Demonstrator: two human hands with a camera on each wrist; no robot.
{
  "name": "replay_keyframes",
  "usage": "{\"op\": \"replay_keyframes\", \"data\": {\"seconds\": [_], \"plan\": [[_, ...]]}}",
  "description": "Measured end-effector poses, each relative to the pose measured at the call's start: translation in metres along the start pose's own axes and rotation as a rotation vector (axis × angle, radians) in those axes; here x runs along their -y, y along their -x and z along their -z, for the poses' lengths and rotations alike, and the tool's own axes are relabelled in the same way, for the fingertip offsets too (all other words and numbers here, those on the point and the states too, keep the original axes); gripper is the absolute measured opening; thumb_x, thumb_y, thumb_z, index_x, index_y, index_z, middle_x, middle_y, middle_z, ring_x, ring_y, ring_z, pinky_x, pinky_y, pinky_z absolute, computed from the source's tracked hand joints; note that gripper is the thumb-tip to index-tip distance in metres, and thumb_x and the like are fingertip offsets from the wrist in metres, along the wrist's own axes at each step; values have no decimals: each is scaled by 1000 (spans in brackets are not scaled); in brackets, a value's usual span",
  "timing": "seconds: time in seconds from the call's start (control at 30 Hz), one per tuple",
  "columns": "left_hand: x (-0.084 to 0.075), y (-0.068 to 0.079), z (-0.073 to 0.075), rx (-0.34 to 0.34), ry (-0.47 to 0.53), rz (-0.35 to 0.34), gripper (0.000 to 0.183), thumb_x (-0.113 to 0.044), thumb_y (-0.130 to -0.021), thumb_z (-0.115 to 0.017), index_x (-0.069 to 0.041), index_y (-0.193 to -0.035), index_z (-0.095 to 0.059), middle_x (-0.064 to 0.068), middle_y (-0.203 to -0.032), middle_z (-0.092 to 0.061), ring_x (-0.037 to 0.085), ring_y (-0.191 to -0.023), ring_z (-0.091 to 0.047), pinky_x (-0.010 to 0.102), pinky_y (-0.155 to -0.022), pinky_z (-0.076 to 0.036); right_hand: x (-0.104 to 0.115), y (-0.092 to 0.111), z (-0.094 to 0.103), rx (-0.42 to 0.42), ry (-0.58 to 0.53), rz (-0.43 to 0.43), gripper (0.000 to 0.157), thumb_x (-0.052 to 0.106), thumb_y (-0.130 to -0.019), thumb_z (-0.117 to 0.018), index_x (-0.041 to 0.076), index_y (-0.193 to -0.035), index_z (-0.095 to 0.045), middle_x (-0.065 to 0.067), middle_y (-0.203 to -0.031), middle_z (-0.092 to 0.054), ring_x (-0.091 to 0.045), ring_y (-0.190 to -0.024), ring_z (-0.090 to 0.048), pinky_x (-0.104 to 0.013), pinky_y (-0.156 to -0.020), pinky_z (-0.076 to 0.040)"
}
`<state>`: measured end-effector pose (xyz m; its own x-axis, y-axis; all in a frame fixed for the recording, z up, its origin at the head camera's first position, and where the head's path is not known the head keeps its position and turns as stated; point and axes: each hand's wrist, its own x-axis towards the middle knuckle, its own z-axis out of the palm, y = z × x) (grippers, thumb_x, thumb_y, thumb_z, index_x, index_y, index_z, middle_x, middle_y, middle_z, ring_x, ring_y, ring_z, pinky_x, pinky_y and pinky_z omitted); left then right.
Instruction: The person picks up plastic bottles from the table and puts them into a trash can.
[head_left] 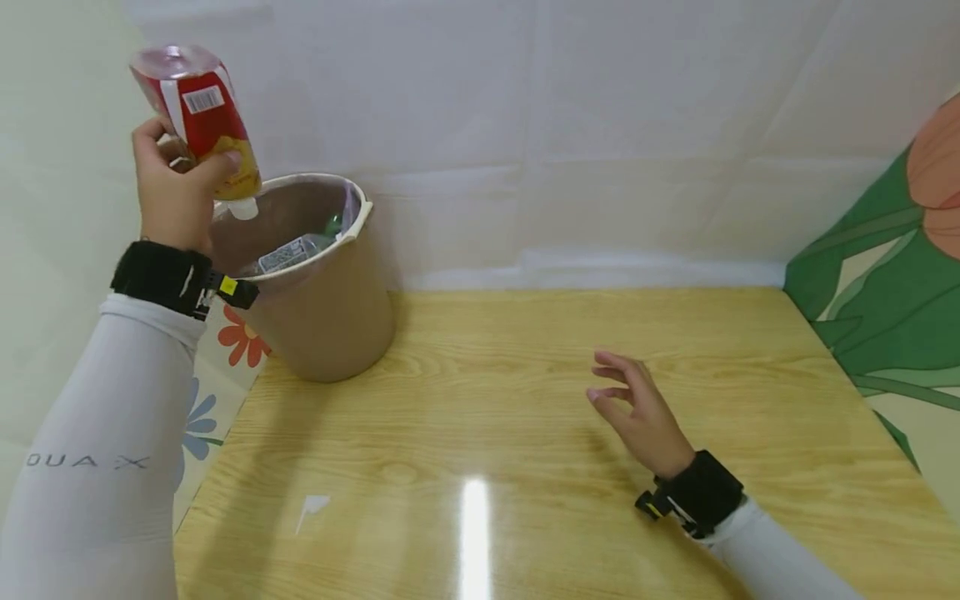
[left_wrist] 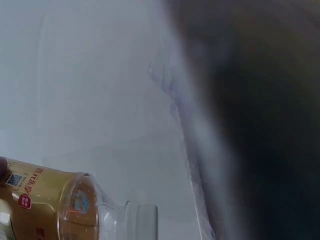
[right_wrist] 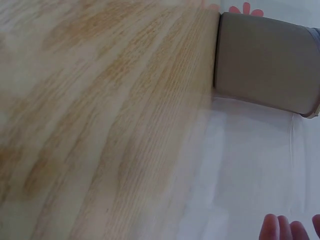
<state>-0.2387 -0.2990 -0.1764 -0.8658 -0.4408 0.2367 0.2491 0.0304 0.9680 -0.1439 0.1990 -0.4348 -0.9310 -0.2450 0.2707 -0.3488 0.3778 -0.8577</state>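
Observation:
In the head view my left hand (head_left: 178, 187) grips a plastic bottle (head_left: 213, 121) with a red and yellow label, tipped so its white cap points down. The cap overlaps the rim of a brown bin (head_left: 322, 317) at the left of the table. The left wrist view shows the lower part of this bottle (left_wrist: 42, 200), with the yellow label and white cap. Inside the bin lies a clear bottle (head_left: 288, 252) with a dark printed label. Over the table on the right, my right hand (head_left: 645, 417) holds nothing, its fingers loosely bent.
The wooden table (head_left: 487, 400) runs up to a white sheet (head_left: 637, 142) at the back. A small white scrap (head_left: 315, 503) lies near the left front. Cloth printed with flowers hangs at both sides; a green leaf pattern (head_left: 900, 292) borders the right edge.

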Motion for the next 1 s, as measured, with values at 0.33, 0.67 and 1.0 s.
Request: {"op": "replay_keyframes", "data": {"seconds": [0.33,0.67,1.0], "plan": [[-6,-30,15,-8,-164,218,92,-23,-75,-82,-38,-144,-23,-13,-143,-35,11,-139,-30,37,-124,-13,-5,3,-4,9,17,14,48,18,-99,-55,23,-144,-39,-2,-135,-43,-6,-119,-46,-12,-92,-45],[-4,-30,10,-65,-177,140,75,-27,-81,-78,-34,-143,-36,-12,-146,-39,9,-137,-35,33,-120,-19,-6,5,-3,4,34,21,45,19,-99,-54,22,-142,-41,-1,-136,-45,-5,-120,-46,-10,-92,-44],[13,48,-48,264,41,-104,13,-13,-88,-69,-7,-99,-65,1,-94,-67,14,-88,-62,22,-78,-51,16,-10,4,-62,123,202,35,-1,-94,-57,6,-128,-57,-12,-125,-58,-12,-112,-53,-8,-92,-43]]}}
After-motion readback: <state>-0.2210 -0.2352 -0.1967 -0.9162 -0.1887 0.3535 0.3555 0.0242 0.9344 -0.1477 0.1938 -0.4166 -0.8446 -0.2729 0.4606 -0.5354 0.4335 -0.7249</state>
